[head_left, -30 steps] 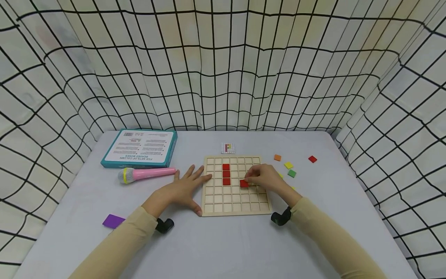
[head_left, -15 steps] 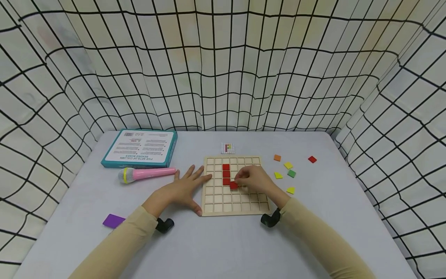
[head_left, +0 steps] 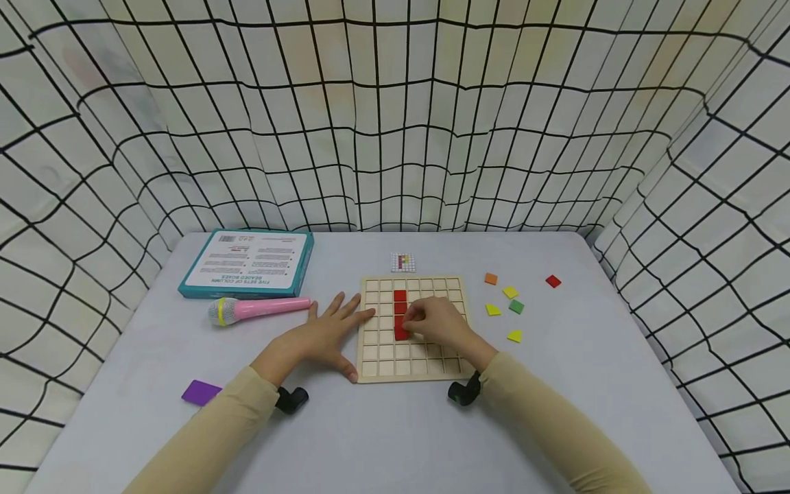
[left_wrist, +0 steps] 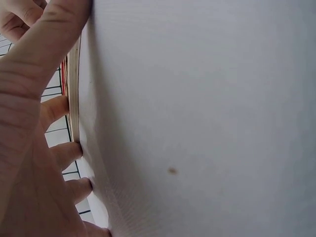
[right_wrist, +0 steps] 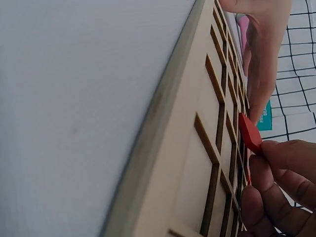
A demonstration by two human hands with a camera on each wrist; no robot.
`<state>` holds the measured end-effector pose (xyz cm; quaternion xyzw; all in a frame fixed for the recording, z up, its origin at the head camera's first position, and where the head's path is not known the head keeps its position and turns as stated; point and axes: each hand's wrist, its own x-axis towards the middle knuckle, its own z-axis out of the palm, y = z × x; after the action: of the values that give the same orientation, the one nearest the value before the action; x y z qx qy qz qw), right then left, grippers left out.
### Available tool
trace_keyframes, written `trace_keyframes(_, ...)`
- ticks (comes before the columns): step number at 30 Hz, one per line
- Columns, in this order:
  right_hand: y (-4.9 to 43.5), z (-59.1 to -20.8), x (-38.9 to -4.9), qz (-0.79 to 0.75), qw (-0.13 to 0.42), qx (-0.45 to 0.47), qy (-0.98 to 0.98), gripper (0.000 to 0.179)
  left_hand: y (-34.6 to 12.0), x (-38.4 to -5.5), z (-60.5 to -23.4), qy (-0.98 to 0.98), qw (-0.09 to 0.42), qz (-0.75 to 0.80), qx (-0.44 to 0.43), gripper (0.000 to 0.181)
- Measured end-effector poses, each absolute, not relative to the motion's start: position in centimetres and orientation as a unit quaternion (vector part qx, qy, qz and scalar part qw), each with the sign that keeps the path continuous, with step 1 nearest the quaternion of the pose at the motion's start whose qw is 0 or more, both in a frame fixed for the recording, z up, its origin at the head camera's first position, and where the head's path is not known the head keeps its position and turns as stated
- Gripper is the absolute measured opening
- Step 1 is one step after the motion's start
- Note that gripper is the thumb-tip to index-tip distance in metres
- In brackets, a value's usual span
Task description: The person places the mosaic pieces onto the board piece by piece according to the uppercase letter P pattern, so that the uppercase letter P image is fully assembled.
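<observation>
A wooden grid board (head_left: pixel 385 367) lies on the table in front of the person, with a column of red square tiles (head_left: pixel 400 308) in its cells. Between thumb and fingertips the right hand (head_left: pixel 439 321) pinches one more red tile (right_wrist: pixel 251 133), tilted at the column's near end. In the right wrist view that tile's edge meets the grid. The left hand (head_left: pixel 324 334) lies spread at the board's left side, thumb at the near corner and a fingertip on the left rim. Beyond the board lies a small pattern card (head_left: pixel 403 262) with coloured squares.
Right of the board are loose orange (head_left: pixel 490 278), green (head_left: pixel 516 307), red (head_left: pixel 553 281) and several yellow tiles (head_left: pixel 510 292). At left lie a teal-edged box (head_left: pixel 247 261), a pink toy microphone (head_left: pixel 259 309) and a purple piece (head_left: pixel 201 392). Black netting (head_left: pixel 395 130) surrounds the table.
The right hand has carried the red tile leftward across the board to the near end of the red column. Yellow tiles once hidden by that arm now show. The left hand stays put.
</observation>
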<state>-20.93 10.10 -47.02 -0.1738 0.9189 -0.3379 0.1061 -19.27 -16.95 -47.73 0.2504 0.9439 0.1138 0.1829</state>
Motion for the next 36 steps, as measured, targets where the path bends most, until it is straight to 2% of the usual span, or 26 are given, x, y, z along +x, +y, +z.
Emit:
trace_keyframes(10,10.0,-47.0,-20.8,-0.319,0.108,-0.175,0.925,0.007,-16.9,-19.4,-47.7,0.944,0.181,0.113,0.252,0.132)
trace_keyframes(21,10.3,-47.0,-21.2,-0.263,0.111,-0.193,0.939,0.016,-16.9,-19.4,-47.9,0.944,0.182,0.122,0.248,0.133)
trace_keyframes(28,11.3,-46.7,-21.5,-0.244,0.081,-0.182,0.949,0.012,-16.9,-19.3,-48.0,0.944,0.181,0.122,0.248,0.133)
trace_keyframes(36,13.8,-45.6,-22.2,-0.218,0.072,-0.159,0.96,0.016,-16.9,-19.3,-47.9,0.942,0.184,0.125,0.252,0.133)
